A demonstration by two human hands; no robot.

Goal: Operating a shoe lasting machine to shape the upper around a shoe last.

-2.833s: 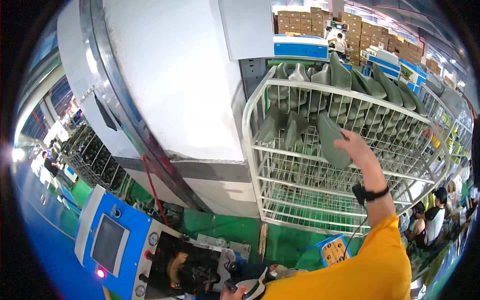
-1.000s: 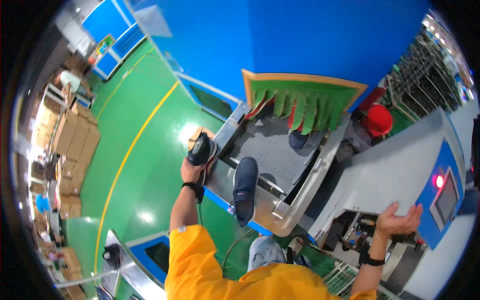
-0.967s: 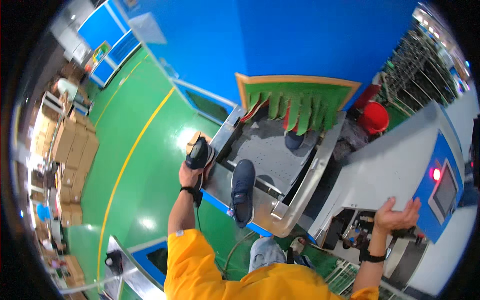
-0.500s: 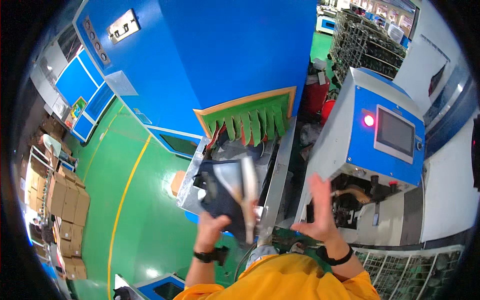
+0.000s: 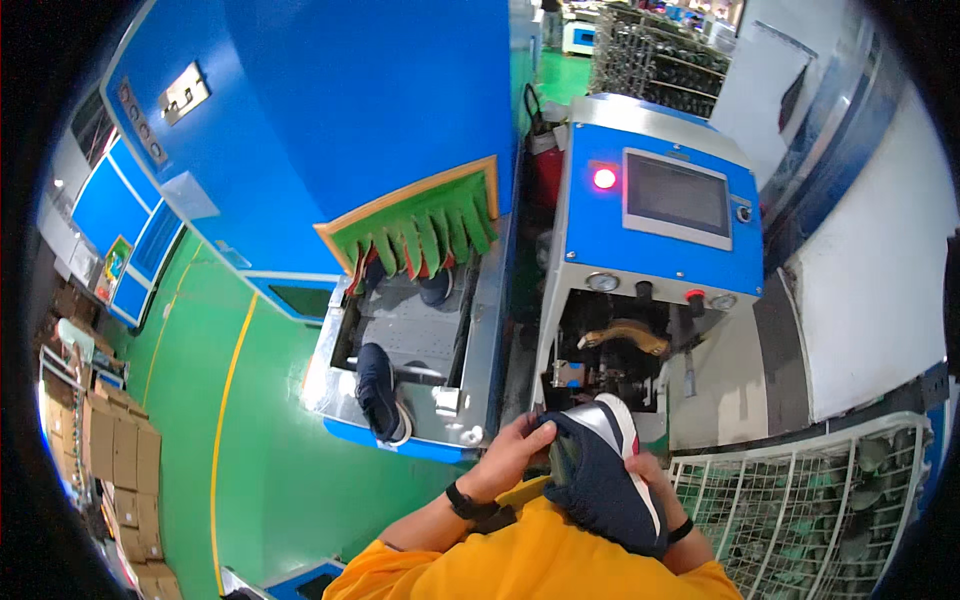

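Close to my body I hold a navy sneaker (image 5: 598, 470) with a white sole and a silver toe area. My left hand (image 5: 512, 458) grips it by the ankle opening, thumb on the collar. On the other side, my right hand (image 5: 652, 482) is closed on the white sole edge, its fingers partly hidden by the shoe. A second navy sneaker (image 5: 376, 390) rests on the front end of the metal conveyor (image 5: 410, 325), left of my hands. Deeper in, another dark shoe (image 5: 436, 288) shows partly beneath green flaps (image 5: 420, 235).
Right of the tall blue machine (image 5: 400, 110) stands a smaller blue-and-grey machine (image 5: 665, 190) with a screen, a lit red lamp and a dark opening below. A white wire rack (image 5: 800, 490) flanks my right side. Cardboard boxes (image 5: 120, 450) are stacked far left on the green floor.
The view has swung right. A blurred navy shoe was over the conveyor by my left hand, while my right hand was open; now both hands grip a sneaker near my body.
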